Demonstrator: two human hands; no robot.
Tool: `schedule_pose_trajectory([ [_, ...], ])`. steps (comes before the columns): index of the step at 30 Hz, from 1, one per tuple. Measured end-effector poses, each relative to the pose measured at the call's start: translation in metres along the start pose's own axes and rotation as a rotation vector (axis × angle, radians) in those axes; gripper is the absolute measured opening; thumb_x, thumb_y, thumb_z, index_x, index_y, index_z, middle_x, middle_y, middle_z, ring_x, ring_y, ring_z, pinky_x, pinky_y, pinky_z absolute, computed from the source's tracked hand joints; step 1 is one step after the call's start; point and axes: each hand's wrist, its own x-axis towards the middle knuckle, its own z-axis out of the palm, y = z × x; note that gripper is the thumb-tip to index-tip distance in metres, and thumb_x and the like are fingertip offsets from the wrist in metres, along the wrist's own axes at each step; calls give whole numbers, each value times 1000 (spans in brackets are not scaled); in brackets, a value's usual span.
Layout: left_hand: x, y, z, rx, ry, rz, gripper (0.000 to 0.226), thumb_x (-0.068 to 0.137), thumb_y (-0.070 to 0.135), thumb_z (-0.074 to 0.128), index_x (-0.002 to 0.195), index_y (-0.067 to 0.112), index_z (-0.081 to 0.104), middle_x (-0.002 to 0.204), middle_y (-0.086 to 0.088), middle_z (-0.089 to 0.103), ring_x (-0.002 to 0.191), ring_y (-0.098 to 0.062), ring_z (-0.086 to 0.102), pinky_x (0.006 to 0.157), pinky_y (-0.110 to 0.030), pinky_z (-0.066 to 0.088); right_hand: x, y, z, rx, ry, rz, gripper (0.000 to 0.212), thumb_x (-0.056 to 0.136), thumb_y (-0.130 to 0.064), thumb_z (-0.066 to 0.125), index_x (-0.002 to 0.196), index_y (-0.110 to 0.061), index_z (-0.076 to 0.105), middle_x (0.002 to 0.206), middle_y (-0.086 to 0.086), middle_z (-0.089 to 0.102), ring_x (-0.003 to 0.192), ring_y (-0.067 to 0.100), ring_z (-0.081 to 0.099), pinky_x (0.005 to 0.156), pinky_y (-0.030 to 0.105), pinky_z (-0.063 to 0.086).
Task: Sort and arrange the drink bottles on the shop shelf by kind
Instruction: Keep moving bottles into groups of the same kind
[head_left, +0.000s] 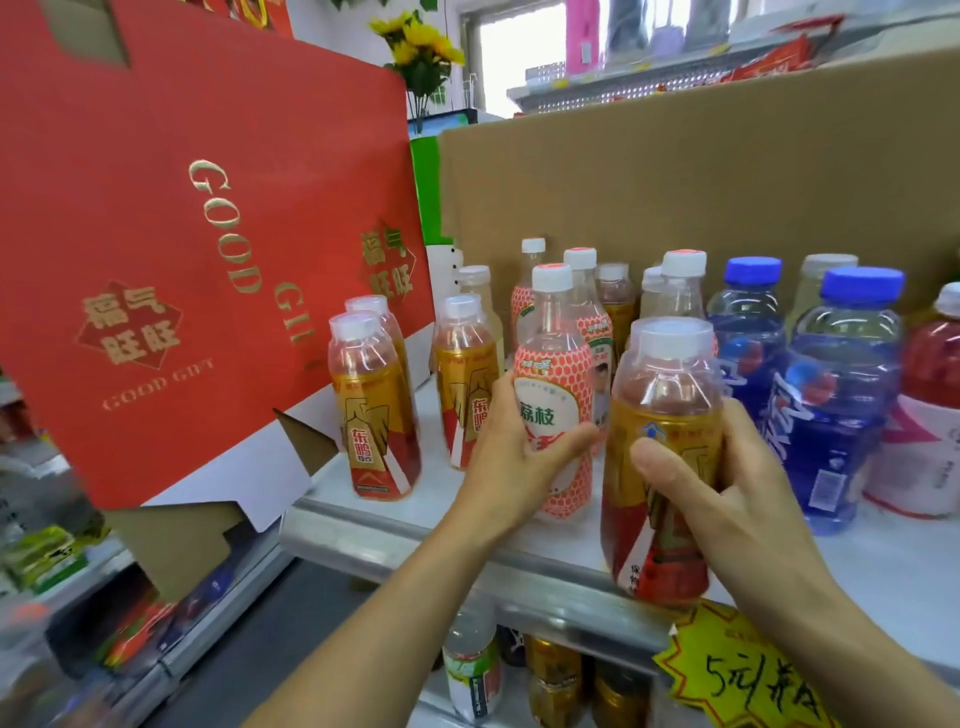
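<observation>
Mid-sort. Left hand (524, 452) curled round lychee bottle (558, 400), standing at shelf (893, 566) front. Right hand (737, 467) wrapped gold bottle (667, 410), held over shelf edge. Next move probably: gold bottle needed carrying left, beside gold group (376, 415).

Pink lychee bottle (553, 374) in left hand (514, 452), gold bottle (667, 415) in right hand (727, 478)

Red gift box (197, 249), cardboard carton (701, 171)

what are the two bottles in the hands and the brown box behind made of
Gold bottle in the right hand and pink bottle in the left hand: likely clear glossy plastic, see-through above printed wraps. Brown box: matte cardboard, by its dull, plain brown face.
</observation>
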Motion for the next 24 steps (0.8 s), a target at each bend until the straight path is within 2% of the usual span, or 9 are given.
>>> schedule_pose_trajectory([
  [2,-5,-2,-6,-44,18,18,78,80,41,80,142,34,33,125,12,57,111,-1,60,87,-20,56,1,1,6,13,0,-2,47,63,-67,69,103,-47,56,100,-14,70,91,4,69,77,32,54],
  [7,-22,13,-44,-130,277,63,64,68,55,72,123,41,42,106,19,63,98,2,65,74,-16,56,13,7,38,44,-33,15,52,66,-70,73,110,-58,49,103,-28,65,94,-8,64,79,26,50],
  [9,-22,16,-62,-147,316,71,61,72,49,73,125,41,42,110,14,65,100,-2,66,78,-24,58,22,12,58,35,-65,36,49,69,-64,75,109,-51,48,100,-28,64,91,-8,64,78,25,51],
  [12,-26,15,-79,-149,331,66,61,78,38,71,130,36,41,121,2,63,110,-11,65,91,-38,57,34,19,89,42,-104,34,49,78,-46,78,116,-41,47,99,-28,63,91,-9,63,71,12,51],
  [14,-31,10,-85,-149,335,57,59,77,38,71,129,33,43,115,8,65,105,-7,66,87,-32,58,41,23,106,76,-108,31,52,79,-40,78,120,-34,47,99,-25,64,92,-8,63,70,10,51],
  [16,-34,5,-89,-152,353,44,50,75,37,71,118,38,46,104,16,67,97,-2,67,76,-20,57,50,25,120,74,-99,44,57,78,-40,79,123,-30,46,106,-15,64,98,1,64,82,23,55],
  [19,-34,1,-91,-163,354,19,45,73,38,71,111,41,46,100,16,67,93,-2,68,70,-16,54,61,26,128,-30,-101,66,62,78,-43,78,128,-27,44,125,1,50,117,17,54,101,43,48],
  [21,-32,0,-90,-176,336,27,56,72,40,73,121,33,46,102,14,68,94,-2,68,70,-16,55,63,26,123,-88,-93,33,70,79,-50,74,137,-28,40,133,-3,41,126,15,45,108,42,42],
  [24,-28,3,-88,-178,299,36,80,68,49,72,138,26,39,118,4,64,105,-9,67,81,-28,58,71,23,102,-281,140,-170,80,81,-57,67,144,-24,32,143,-6,31,136,12,30,113,32,30],
])
